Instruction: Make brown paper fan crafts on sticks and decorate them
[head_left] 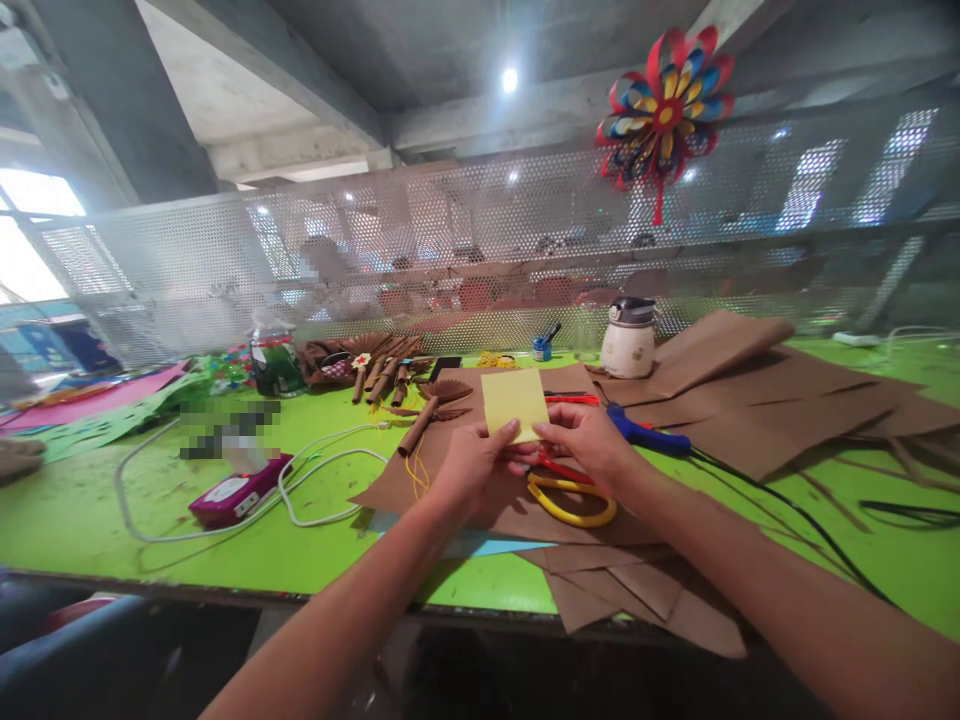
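Working beyond brown paper offcuts (645, 590) overhanging the near edge of the green tabletop (112, 510), and beyond a light blue sheet (487, 546); hovering over yellow-handled scissors (577, 520), touching or not being impossible to tell; holding a pale yellow paper square (514, 398) centrally above a large brown sheet (502, 522), pinching its lower left corner with the left hand (476, 464) and its lower right corner with the right hand (589, 440), thumbs on the near face, fingers mostly behind; standing it nearly upright, face toward the viewer; best, in all likelihood, gripping only at the margins, with light, even thumb pressure, to avoid bowing or denting such thin stock; best also steering clear of the blue glue gun (651, 436) just beside the right wrist; facing, farther off, a rolled brown paper tube (418, 428), a cream flask (628, 348), a perforated metal screen (420, 265) and a looped paper flower (666, 116) high at the right.
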